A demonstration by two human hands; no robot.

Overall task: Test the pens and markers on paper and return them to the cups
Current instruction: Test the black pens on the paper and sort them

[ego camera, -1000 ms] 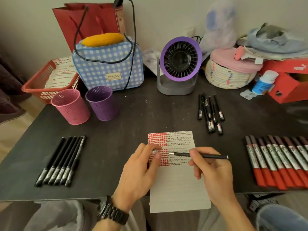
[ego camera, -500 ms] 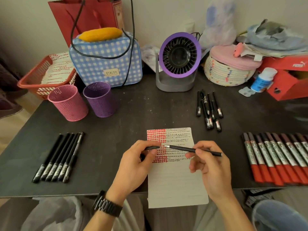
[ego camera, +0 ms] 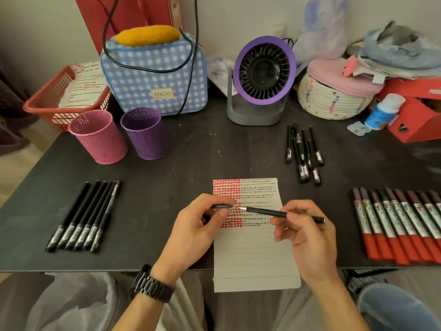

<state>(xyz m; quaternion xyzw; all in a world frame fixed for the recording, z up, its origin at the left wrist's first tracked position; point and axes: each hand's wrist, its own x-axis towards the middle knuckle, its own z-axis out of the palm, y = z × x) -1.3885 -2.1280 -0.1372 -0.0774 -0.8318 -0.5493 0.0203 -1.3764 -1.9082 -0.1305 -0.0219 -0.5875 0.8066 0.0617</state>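
My right hand (ego camera: pixel 303 232) pinches a thin black pen (ego camera: pixel 269 212), its bare tip pointing left over the lined paper (ego camera: pixel 257 254). My left hand (ego camera: pixel 195 228) pinches the pen's black cap (ego camera: pixel 222 206) just left of the tip, a small gap between them. The paper's upper part carries red blocks and rows of black scribbles. A pink cup (ego camera: pixel 99 136) and a purple cup (ego camera: pixel 144 132) stand at the back left. Several black pens (ego camera: pixel 83 216) lie in a row on the left, more black pens (ego camera: pixel 303 151) at the right rear, and red markers (ego camera: pixel 401 225) on the right.
The dark table (ego camera: pixel 214 154) holds a checked blue bag (ego camera: pixel 155 72), a purple desk fan (ego camera: pixel 262 77), a woven basket (ego camera: pixel 334 94), a red basket of papers (ego camera: pixel 66 91) and red boxes (ego camera: pixel 415 111). The paper overhangs the table's front edge.
The cap in my left hand has come into view, held level just left of the pen tip. My right hand has turned the pen slightly, tip to the cap.
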